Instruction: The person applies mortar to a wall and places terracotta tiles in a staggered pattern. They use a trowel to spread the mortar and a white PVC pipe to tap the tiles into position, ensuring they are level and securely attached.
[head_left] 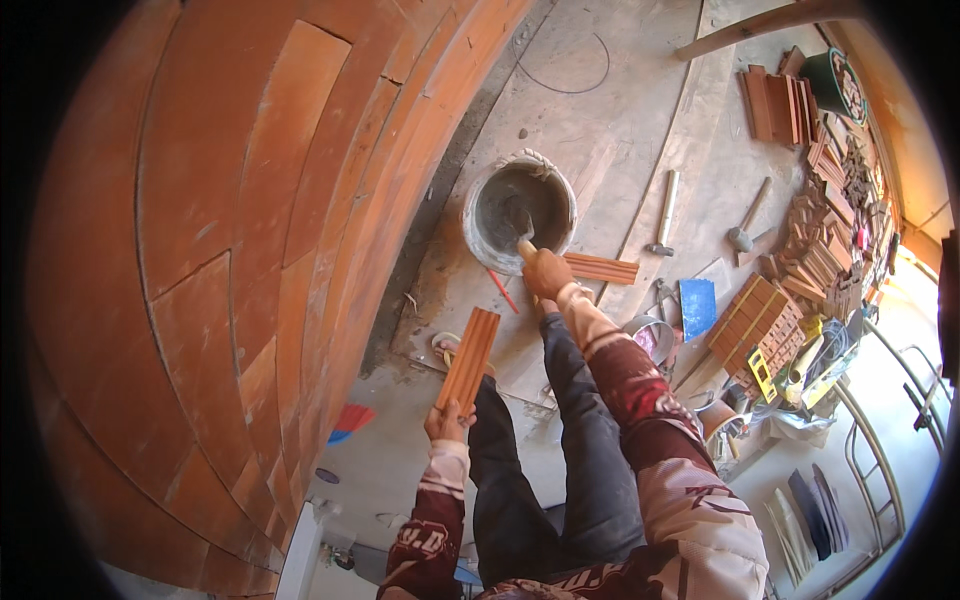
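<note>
My left hand (450, 420) grips a long, ribbed terracotta tile (470, 352) by its lower end, held upright in the picture beside my leg. My right hand (547, 273) is closed on the wooden handle of a trowel (527, 245), whose blade dips into a round bucket (472, 205) of grey wet mortar with a rope on its rim. Another ribbed tile (605, 267) lies just right of the bucket, and a thin red stick (503, 290) lies below it.
An orange tiled wall (200, 250) fills the left. On the dusty boards (620, 120) lie two hammers (667, 215) (750, 225) and a blue plastic board (697, 308). Stacked tiles (830, 220), a green tub (830, 75), yellow tools (760, 375) and metal frames (870, 450) crowd the right.
</note>
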